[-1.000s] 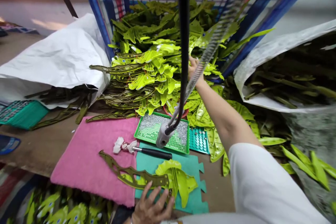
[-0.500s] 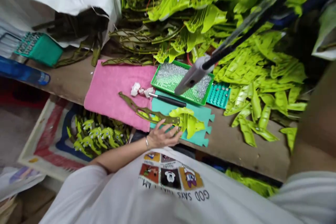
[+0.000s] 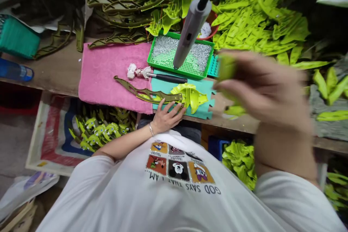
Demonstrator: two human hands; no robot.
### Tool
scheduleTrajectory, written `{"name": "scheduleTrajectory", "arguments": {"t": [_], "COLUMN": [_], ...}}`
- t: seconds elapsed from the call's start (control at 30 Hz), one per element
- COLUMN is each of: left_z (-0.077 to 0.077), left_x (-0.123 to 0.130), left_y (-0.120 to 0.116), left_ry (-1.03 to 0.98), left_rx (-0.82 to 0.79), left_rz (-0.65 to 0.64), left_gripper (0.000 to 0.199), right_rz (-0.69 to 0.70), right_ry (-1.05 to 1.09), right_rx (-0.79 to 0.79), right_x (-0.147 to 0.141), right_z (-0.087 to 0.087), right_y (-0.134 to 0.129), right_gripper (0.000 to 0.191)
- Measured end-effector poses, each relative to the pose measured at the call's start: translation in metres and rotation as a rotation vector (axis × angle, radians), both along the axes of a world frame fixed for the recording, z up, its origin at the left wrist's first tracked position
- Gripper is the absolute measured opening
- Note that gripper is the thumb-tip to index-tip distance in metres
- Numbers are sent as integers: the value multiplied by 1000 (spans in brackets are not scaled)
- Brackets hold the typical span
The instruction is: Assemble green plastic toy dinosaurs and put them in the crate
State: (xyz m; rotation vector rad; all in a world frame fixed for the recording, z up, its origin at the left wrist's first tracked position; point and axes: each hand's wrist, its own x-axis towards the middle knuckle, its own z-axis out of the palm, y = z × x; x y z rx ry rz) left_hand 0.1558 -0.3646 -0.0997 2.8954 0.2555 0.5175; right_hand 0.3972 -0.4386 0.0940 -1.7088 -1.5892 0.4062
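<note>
The strip (image 3: 170,97) across cloth (image 3: 106,69) and mat (image 3: 199,84) is touched by the spread left hand (image 3: 167,117); a green piece (image 3: 227,67) is pinched by the right hand (image 3: 268,87). Fetching seems in hand; careful placing seems needed.

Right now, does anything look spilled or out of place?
Only a tiny white scrap, lying alone on the bench left of the pink cloth. The silver bits look contained in the green tray; the piece in the right hand is blurred.
</note>
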Motion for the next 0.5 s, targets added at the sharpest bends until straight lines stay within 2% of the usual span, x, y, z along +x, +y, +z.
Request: {"name": "scheduleTrajectory", "arguments": {"t": [0.1,0.13,0.23,0.27,0.33,0.43,0.5], "left_z": [-2,-3,-4,-4,-3,-2,-1], "left_x": [1,2,2,2,2,2,2], "left_y": [2,2,4,4,4,4,5], "left_ry": [0,-2,-34,-48,-81,-119,-126], "left_rx": [6,7,16,25,52,40,17], "left_rz": [6,4,0,5,12,0,-4], "left_gripper": [36,33,31,32,36,41,43], "right_rz": [307,357,337,296,176,-91,-208], "right_ry": [22,26,9,8,7,-50,-111], "right_rx": [-113,-136,-192,-188,-158,-135,-179], "right_x": [-46,-57,-67,-63,-42,-2,18], "right_z": [-35,-51,-86,-90,-86,-68,-65], "right_y": [45,59,77,72,48,-9,-46], "right_gripper": [41,43,43,41,37,35,36]}}
